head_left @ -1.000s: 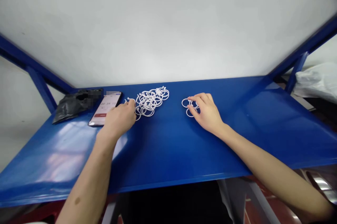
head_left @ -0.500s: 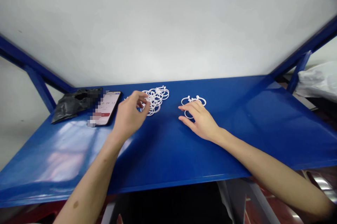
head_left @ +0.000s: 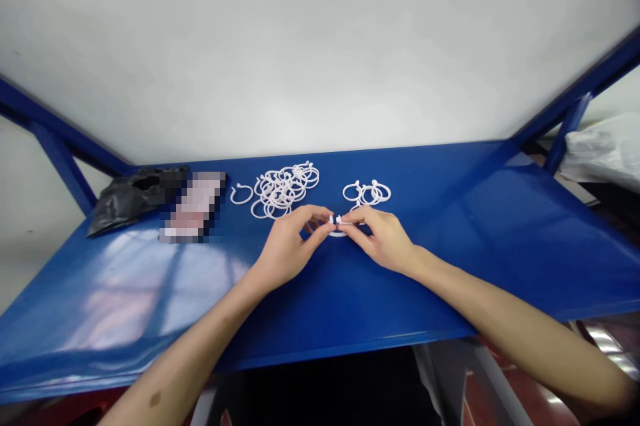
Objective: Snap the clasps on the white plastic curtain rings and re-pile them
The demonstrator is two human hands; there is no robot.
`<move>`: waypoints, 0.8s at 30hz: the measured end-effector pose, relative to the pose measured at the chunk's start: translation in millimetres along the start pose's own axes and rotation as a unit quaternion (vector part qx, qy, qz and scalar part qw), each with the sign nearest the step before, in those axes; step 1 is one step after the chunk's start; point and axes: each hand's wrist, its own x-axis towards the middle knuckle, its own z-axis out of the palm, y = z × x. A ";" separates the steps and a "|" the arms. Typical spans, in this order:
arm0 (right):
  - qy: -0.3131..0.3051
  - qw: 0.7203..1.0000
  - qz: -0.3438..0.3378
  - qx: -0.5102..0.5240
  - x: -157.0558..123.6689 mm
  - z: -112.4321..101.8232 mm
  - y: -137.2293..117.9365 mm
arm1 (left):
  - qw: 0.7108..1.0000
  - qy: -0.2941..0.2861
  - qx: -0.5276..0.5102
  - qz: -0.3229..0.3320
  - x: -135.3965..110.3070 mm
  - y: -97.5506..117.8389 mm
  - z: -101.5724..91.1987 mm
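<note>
Between my two hands is a white plastic ring [head_left: 337, 234] with small knobs at its ends. My left hand [head_left: 293, 243] pinches one end between thumb and fingers, and my right hand [head_left: 381, 239] pinches the other. The two knobbed ends stand close together with a small gap, and part of the ring hides behind the fingertips. Behind my left hand lies a loose pile of similar white rings [head_left: 283, 187], with a single open ring [head_left: 242, 195] at its left. Several more rings [head_left: 369, 194] lie just beyond my right hand, one partly covered by it.
The blue table [head_left: 320, 306] backs onto a pale wall [head_left: 320, 59]. To the left are a phone [head_left: 195, 206], partly pixelated, and a black plastic bag [head_left: 120, 203]. Blue frame bars [head_left: 567, 133] rise at both sides, with a white plastic bag [head_left: 607, 153] beyond the right one.
My left hand has come right from beside the pile to meet my right hand, and both now hold one ring. My right hand has stayed nearly in place, its fingers closing.
</note>
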 end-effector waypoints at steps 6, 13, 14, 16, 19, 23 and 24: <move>-0.019 1.000 -0.023 0.003 4.4 -5.4 -1.9 | 1.000 -0.012 0.004 0.005 -0.1 -3.4 1.5; -0.034 0.998 -0.025 0.041 4.1 -6.0 0.2 | 0.998 0.025 0.042 0.029 -4.1 -3.8 5.0; -0.034 0.998 -0.027 0.047 3.1 -5.9 0.1 | 0.997 0.034 0.048 0.039 -5.3 -4.1 6.1; -0.036 0.997 -0.034 0.053 0.7 -5.6 -0.3 | 0.995 0.048 0.060 0.058 -7.6 -4.6 8.5; -0.041 0.996 -0.049 0.057 -3.3 -5.1 -0.5 | 0.992 0.052 0.072 0.085 -9.5 -5.6 11.5; -0.043 0.994 -0.079 0.057 -7.1 -3.4 2.4 | 0.989 0.044 0.080 0.117 -9.3 -7.6 13.3; -0.045 0.994 -0.084 0.056 -7.6 -3.0 3.5 | 0.989 0.041 0.083 0.118 -9.1 -7.9 13.3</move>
